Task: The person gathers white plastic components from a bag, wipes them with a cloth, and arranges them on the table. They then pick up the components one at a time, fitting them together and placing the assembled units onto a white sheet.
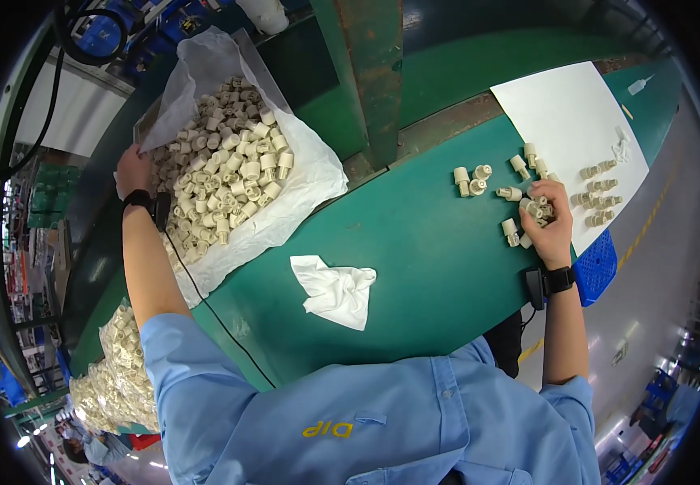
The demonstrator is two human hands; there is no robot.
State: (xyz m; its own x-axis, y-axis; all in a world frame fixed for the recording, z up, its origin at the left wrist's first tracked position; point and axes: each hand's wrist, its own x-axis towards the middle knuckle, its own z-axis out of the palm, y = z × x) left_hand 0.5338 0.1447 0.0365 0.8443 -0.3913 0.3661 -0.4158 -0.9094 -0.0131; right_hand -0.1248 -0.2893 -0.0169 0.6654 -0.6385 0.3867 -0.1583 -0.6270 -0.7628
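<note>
My left hand (133, 171) is closed at the left edge of a box lined with a clear plastic bag (314, 162); its fingers, partly hidden, seem to grip the bag's edge. Inside lies a heap of cream plastic fittings (241, 166), each with a wide cap and a narrower end. On the right, my right hand (550, 226) curls round several of the same fittings (537, 210) at the table's edge. Loose fittings (471, 179) lie left of it, some upright and some on their sides. Others lie in short rows (596, 194) on a white sheet (548, 105).
A crumpled white cloth (335, 291) lies on the green table (415, 250). A rusty green post (370, 81) rises behind. Black cables run from both wristbands. A bag of more fittings (120, 372) stands at lower left; a blue plastic stool (596, 267) is beyond the right edge.
</note>
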